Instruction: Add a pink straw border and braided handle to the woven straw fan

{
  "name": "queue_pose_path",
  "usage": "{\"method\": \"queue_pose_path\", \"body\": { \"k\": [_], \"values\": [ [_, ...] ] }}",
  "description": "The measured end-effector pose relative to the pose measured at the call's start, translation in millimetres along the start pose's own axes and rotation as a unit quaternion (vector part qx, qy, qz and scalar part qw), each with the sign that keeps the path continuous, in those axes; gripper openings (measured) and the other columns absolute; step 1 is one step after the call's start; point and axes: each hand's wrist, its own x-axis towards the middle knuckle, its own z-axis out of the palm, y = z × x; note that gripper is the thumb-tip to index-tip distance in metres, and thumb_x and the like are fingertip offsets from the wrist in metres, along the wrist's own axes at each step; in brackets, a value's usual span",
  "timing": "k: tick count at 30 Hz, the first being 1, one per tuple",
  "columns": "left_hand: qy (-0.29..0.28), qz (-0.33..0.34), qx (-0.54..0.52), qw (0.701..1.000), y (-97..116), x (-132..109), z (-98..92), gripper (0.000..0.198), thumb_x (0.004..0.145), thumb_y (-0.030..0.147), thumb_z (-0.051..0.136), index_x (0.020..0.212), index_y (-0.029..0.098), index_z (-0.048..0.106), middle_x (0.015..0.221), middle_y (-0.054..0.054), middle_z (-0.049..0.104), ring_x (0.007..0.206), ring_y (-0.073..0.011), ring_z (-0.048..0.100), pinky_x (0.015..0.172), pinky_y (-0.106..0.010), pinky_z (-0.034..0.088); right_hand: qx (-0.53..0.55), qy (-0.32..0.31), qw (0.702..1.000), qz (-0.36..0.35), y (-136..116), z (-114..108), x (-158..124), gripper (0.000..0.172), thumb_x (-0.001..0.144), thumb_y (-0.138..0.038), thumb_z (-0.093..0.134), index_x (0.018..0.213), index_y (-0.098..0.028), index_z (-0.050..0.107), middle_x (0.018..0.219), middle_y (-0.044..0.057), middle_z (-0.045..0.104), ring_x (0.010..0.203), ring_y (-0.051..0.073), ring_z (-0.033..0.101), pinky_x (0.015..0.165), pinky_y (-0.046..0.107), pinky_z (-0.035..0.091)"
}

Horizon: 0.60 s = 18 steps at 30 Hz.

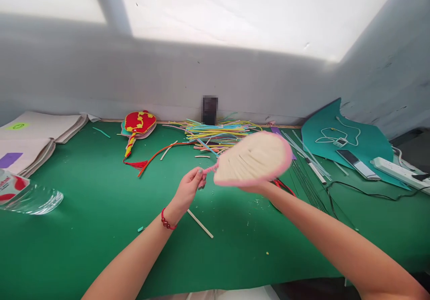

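Observation:
A cream fan-shaped piece with a fuzzy pink rim point(253, 159) is held up over the green table point(101, 246), its pink handle pointing left. My left hand point(192, 183) is closed round that handle, thumb on top. My right hand point(253, 188) is beneath the fan's lower edge; its fingers are hidden behind the fan. Behind the fan lies a pile of coloured fuzzy stems point(218, 132). A finished-looking red and yellow fan point(139, 123) with a red tassel point(137, 165) lies at the back left.
A plastic bottle point(30, 195) and paper stacks point(43, 127) are on the left. On the right are thin rods point(311, 156), a phone point(358, 163), a teal sheet point(319, 130), a power strip point(399, 171) and a black cable point(372, 195). A pale stem point(200, 224) lies near my left wrist.

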Motion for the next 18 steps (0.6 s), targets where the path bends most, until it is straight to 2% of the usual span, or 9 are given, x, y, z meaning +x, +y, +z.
{"method": "queue_pose_path", "body": {
  "k": [2, 5, 7, 9, 12, 15, 18],
  "values": [
    [0.062, 0.002, -0.004, 0.998, -5.7, 4.5, -1.4, 0.041, 0.083, 0.056, 0.048, 0.067, 0.019, 0.045, 0.054, 0.005, 0.035, 0.054, -0.0107, 0.033, 0.055, -0.024, 0.030, 0.019, -0.043, 0.998, 0.050, -11.2, 9.5, -2.0, 0.042, 0.095, -0.021, 0.029, 0.072, -0.015, 0.064, 0.051, -0.005, 0.058, 0.044, 0.007, 0.043, 0.039, 0.016, 0.030],
    [0.120, -0.011, 0.028, 0.992, -11.1, 7.5, -3.4, 0.040, 0.085, 0.053, 0.047, 0.064, 0.019, 0.045, 0.055, 0.004, 0.037, 0.055, -0.0110, 0.035, 0.056, -0.024, 0.031, 0.018, -0.153, 0.976, 0.157, -24.5, 13.5, -3.5, 0.027, 0.095, -0.022, 0.039, 0.084, -0.017, 0.063, 0.066, 0.001, 0.066, 0.052, 0.010, 0.055, 0.047, 0.019, 0.030],
    [0.139, -0.021, 0.068, 0.988, -11.9, 7.0, -3.8, 0.039, 0.086, 0.049, 0.044, 0.062, 0.019, 0.045, 0.055, 0.003, 0.039, 0.056, -0.0113, 0.037, 0.057, -0.024, 0.032, -0.019, -0.199, 0.967, 0.159, -32.8, 11.3, -4.2, 0.024, 0.094, -0.020, 0.039, 0.087, -0.016, 0.061, 0.071, 0.005, 0.066, 0.060, 0.014, 0.058, 0.051, 0.023, 0.030],
    [0.146, -0.021, 0.117, 0.982, -10.8, 5.5, -3.5, 0.038, 0.087, 0.046, 0.043, 0.060, 0.019, 0.045, 0.055, 0.003, 0.041, 0.056, -0.0116, 0.037, 0.057, -0.024, 0.032, -0.065, -0.209, 0.969, 0.118, -41.1, 6.9, -5.0, 0.021, 0.091, -0.011, 0.039, 0.088, -0.014, 0.060, 0.071, 0.007, 0.065, 0.063, 0.016, 0.058, 0.052, 0.025, 0.029],
    [0.139, 0.002, 0.188, 0.972, -7.6, 2.4, -2.7, 0.039, 0.089, 0.044, 0.041, 0.060, 0.019, 0.044, 0.055, 0.003, 0.043, 0.054, -0.0118, 0.038, 0.054, -0.024, 0.030, -0.127, -0.185, 0.971, 0.078, -51.1, -3.7, -5.3, 0.023, 0.085, -0.001, 0.038, 0.085, -0.012, 0.058, 0.071, 0.008, 0.062, 0.064, 0.016, 0.057, 0.053, 0.026, 0.029],
    [0.121, 0.019, 0.241, 0.963, -3.1, -1.1, -2.0, 0.036, 0.090, 0.042, 0.039, 0.062, 0.020, 0.045, 0.055, 0.003, 0.045, 0.053, -0.0119, 0.038, 0.054, -0.023, 0.029, -0.151, -0.172, 0.971, 0.073, -54.2, -20.0, -1.9, 0.023, 0.086, -0.003, 0.038, 0.085, -0.012, 0.058, 0.071, 0.008, 0.061, 0.062, 0.016, 0.055, 0.052, 0.027, 0.027],
    [0.093, 0.030, 0.289, 0.952, 2.2, -3.2, -1.8, 0.035, 0.090, 0.039, 0.038, 0.062, 0.020, 0.045, 0.055, 0.004, 0.045, 0.052, -0.0122, 0.038, 0.054, -0.024, 0.028, -0.121, -0.178, 0.971, 0.103, -49.9, -38.7, 6.1, 0.022, 0.091, -0.013, 0.039, 0.088, -0.014, 0.060, 0.069, 0.007, 0.062, 0.061, 0.016, 0.054, 0.051, 0.027, 0.023]
  ]
}}
